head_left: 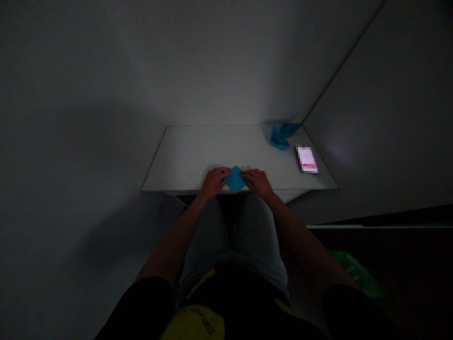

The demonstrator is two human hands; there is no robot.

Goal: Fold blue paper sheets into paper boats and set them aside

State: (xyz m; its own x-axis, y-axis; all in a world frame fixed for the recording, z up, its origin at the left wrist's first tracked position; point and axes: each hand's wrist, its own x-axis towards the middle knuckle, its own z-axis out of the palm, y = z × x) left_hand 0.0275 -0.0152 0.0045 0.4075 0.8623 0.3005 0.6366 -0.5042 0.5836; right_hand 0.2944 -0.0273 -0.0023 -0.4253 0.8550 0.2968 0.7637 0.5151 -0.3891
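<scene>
A blue sheet of paper, folded into a small diamond, lies at the front edge of the white table, one corner pointing towards me. My left hand grips its left corner with the fingertips. On the opposite corner, the fingers of my right hand are closed in the same way. The undersides of both hands are hidden, and the paper's fold layers are too dim to make out.
Two blue paper boats stand at the table's back right corner. Nearer me lies a phone with a lit, blurred screen. Walls enclose the white table at the back and right. A green plastic bag is low at right.
</scene>
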